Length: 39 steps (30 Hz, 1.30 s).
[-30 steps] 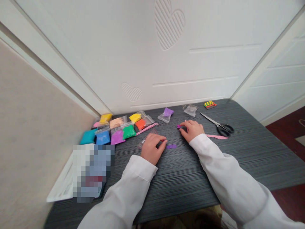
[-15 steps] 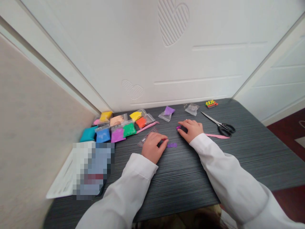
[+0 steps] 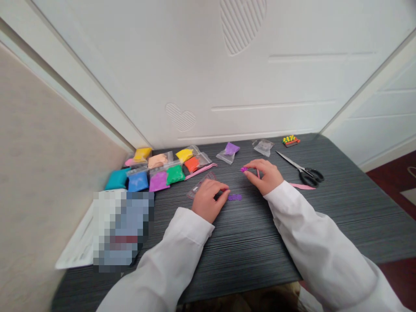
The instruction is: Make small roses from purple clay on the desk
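My right hand (image 3: 267, 177) is closed in a pinch, with a small magenta clay piece (image 3: 244, 169) between thumb and forefinger. My left hand (image 3: 209, 199) rests on the table, thumb and forefinger curled close together; whatever lies between the tips is too small to make out. Just right of those fingertips lies a short row of flat purple clay discs (image 3: 235, 197). A clear plastic sheet or bag (image 3: 195, 187) is partly covered by the left hand. Behind the right hand and wrist runs a pink modelling knife (image 3: 303, 186), its middle hidden.
Bags of coloured clay, including a green one (image 3: 175, 173), crowd the back left beside a pink tool (image 3: 200, 171). A bag with purple clay (image 3: 231, 149), a clear bag (image 3: 263, 147), small yellow-and-red pieces (image 3: 290, 140) and black-handled scissors (image 3: 307, 174) lie farther right.
My right hand has lifted slightly and shifted right, with the magenta clay piece showing more clearly in its pinch. The left hand stays nearly where it was. The view has shifted slightly.
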### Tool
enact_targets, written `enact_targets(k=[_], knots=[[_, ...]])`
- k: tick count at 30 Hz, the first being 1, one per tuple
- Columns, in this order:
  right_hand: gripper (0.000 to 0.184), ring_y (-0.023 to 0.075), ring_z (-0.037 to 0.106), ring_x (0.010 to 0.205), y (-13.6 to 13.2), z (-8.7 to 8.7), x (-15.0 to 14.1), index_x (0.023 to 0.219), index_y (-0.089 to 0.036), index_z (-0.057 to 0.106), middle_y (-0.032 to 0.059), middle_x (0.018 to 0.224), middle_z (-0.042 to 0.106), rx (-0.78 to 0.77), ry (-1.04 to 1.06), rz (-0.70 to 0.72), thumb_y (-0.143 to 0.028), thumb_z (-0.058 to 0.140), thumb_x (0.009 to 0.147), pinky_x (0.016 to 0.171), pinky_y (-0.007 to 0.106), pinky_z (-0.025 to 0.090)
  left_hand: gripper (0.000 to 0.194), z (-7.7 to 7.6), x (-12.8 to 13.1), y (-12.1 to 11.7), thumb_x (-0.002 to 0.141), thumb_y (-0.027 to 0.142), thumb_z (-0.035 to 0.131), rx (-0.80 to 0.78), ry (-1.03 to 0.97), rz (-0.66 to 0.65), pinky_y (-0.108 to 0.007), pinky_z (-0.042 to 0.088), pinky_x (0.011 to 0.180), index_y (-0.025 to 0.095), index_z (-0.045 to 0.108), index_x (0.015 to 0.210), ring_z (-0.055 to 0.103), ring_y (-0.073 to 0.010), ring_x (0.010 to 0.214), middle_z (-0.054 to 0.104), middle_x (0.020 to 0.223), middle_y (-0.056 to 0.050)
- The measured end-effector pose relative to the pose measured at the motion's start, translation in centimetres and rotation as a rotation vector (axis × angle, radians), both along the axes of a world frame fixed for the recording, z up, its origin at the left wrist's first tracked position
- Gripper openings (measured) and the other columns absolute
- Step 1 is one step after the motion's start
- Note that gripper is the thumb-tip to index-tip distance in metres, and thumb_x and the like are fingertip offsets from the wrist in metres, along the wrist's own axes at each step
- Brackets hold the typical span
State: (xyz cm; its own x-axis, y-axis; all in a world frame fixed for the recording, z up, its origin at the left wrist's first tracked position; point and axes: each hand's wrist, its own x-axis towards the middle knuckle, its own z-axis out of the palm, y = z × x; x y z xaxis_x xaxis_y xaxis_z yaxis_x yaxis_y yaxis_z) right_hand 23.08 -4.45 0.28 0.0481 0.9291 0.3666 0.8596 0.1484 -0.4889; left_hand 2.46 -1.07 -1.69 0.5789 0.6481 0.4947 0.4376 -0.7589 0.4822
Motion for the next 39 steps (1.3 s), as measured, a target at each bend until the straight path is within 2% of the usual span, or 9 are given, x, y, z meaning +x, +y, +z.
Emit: enact_targets(k=[3, 6, 11, 16, 21, 24, 29, 33, 39], knots=[[0.022, 0.0163, 0.058, 0.089, -0.9, 1.5, -0.5, 0.098, -0.016, 0.059, 0.0048, 0.099, 0.061, 0.144, 0.140, 0.083, -0.033, 0.050, 0.088, 0.081, 0.039, 0.047, 0.018, 0.0, 0.0, 0.1, 0.087, 0.030, 0.051, -0.023, -0.012, -0.010, -0.035, 0.049, 0.076, 0.014, 0.060, 0.086, 0.059, -0.0146, 0.080, 0.062, 0.084, -0.003], [0.015, 0.0159, 0.058, 0.087, -1.9, 2.9, -1.1, 0.094, -0.018, 0.060, 0.0032, 0.090, 0.063, 0.241, 0.271, 0.145, -0.028, 0.055, 0.085, 0.084, 0.040, 0.045, 0.017, 0.0, 0.0, 0.2, 0.086, 0.029, 0.053, -0.045, -0.026, -0.020, -0.035, 0.048, 0.076, 0.014, 0.061, 0.084, 0.059, -0.0143, 0.079, 0.063, 0.081, -0.002], [0.015, 0.0165, 0.058, 0.083, -2.7, 3.6, -1.5, 0.095, -0.026, 0.061, 0.0015, 0.088, 0.064, 0.291, 0.460, 0.237, -0.021, 0.059, 0.081, 0.085, 0.040, 0.044, 0.007, 0.1, 0.0, 0.3, 0.081, 0.021, 0.058, -0.098, -0.024, -0.010, -0.031, 0.047, 0.076, 0.016, 0.063, 0.083, 0.059, -0.0144, 0.079, 0.066, 0.080, -0.001], [0.016, 0.0155, 0.058, 0.082, -3.0, 3.9, -1.5, 0.096, -0.028, 0.060, -0.0001, 0.087, 0.064, 0.298, 0.534, 0.271, -0.021, 0.060, 0.081, 0.085, 0.038, 0.045, 0.004, 0.3, -0.1, 0.1, 0.080, 0.019, 0.059, -0.151, -0.011, 0.028, -0.028, 0.046, 0.073, 0.019, 0.063, 0.082, 0.057, -0.0143, 0.078, 0.065, 0.078, -0.001], [0.012, 0.0145, 0.058, 0.083, -2.2, 3.0, -0.7, 0.094, -0.024, 0.060, -0.0001, 0.087, 0.064, 0.272, 0.391, 0.192, -0.027, 0.057, 0.083, 0.084, 0.037, 0.046, 0.003, 0.3, -0.1, 0.1, 0.079, 0.019, 0.059, -0.184, 0.002, 0.058, -0.026, 0.045, 0.070, 0.020, 0.062, 0.080, 0.056, -0.0141, 0.077, 0.064, 0.077, 0.000], [0.019, 0.0171, 0.057, 0.089, -0.9, 1.3, 0.4, 0.092, -0.017, 0.061, 0.0031, 0.092, 0.062, 0.212, 0.195, 0.063, -0.033, 0.055, 0.085, 0.083, 0.041, 0.045, 0.002, 0.5, -0.1, 0.1, 0.079, 0.020, 0.060, -0.198, 0.006, 0.073, -0.026, 0.045, 0.069, 0.019, 0.061, 0.077, 0.056, -0.0140, 0.075, 0.063, 0.075, 0.001], [0.025, 0.0189, 0.055, 0.098, 0.3, -1.2, 1.5, 0.103, -0.017, 0.058, 0.0066, 0.109, 0.057, 0.028, -0.084, -0.078, -0.035, 0.051, 0.087, 0.085, 0.042, 0.045, 0.007, 0.8, 0.0, 0.0, 0.078, 0.025, 0.060, -0.206, -0.006, 0.081, -0.026, 0.045, 0.068, 0.018, 0.060, 0.075, 0.056, -0.0146, 0.074, 0.063, 0.074, 0.000], [0.027, 0.0195, 0.054, 0.099, 0.7, -1.7, 1.2, 0.107, -0.018, 0.056, 0.0073, 0.114, 0.055, -0.074, -0.218, -0.142, -0.035, 0.050, 0.088, 0.085, 0.042, 0.045, 0.009, 0.9, -0.2, 0.0, 0.080, 0.026, 0.059, -0.216, -0.020, 0.066, -0.028, 0.046, 0.070, 0.018, 0.062, 0.079, 0.056, -0.0144, 0.075, 0.064, 0.076, -0.001], [0.027, 0.0199, 0.054, 0.100, 0.9, -1.8, 1.0, 0.109, -0.019, 0.055, 0.0076, 0.115, 0.055, -0.147, -0.318, -0.194, -0.035, 0.050, 0.088, 0.085, 0.042, 0.045, 0.015, 0.4, -0.3, 0.1, 0.084, 0.028, 0.055, -0.250, -0.045, 0.079, -0.033, 0.049, 0.071, 0.014, 0.061, 0.087, 0.058, -0.0139, 0.076, 0.062, 0.081, -0.002]])
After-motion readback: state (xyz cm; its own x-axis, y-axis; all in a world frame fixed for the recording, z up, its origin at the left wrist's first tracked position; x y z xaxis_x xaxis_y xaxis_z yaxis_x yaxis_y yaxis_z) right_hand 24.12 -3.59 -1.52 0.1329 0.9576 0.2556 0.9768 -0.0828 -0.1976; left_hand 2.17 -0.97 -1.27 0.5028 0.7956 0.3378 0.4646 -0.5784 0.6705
